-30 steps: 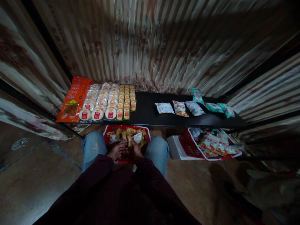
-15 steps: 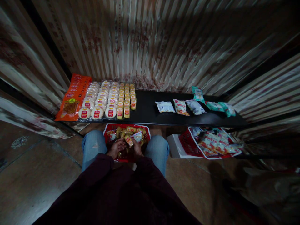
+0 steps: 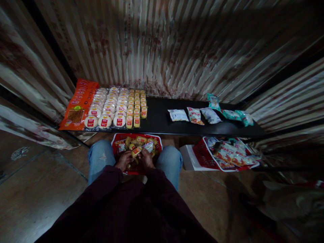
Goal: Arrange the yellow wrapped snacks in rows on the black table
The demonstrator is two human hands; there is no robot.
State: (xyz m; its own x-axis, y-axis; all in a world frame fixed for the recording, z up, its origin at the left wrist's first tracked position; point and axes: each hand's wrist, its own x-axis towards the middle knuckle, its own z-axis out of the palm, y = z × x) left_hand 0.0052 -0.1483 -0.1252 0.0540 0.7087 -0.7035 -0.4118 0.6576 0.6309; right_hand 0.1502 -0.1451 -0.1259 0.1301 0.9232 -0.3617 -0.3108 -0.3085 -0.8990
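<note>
Between my knees sits a red basket [image 3: 160,144] holding several yellow-wrapped snacks and a few white packets. Over it, my left hand [image 3: 124,160] and my right hand [image 3: 146,158] grip a small yellow snack packet [image 3: 136,151] from either side, its red label facing up. A white packet with a striped edge [image 3: 148,146] lies in the basket just beyond my right hand. On the black shelf [image 3: 157,116] ahead stand neat columns of round white crackers in clear wrap [image 3: 104,120], and beside them rows of matching yellow snack packets [image 3: 133,119].
An orange snack bag [image 3: 76,109] lies at the shelf's left end. Toward the right are white packets [image 3: 178,115] and green packets [image 3: 231,114]. A second red basket [image 3: 206,157] full of packets leans on a white box [image 3: 188,158] below. Striped curtains [image 3: 162,44] hang behind.
The yellow snack packet has turned from a steep slant to a flatter one between my hands. Both hands now hold its ends; the left has closed on it.
</note>
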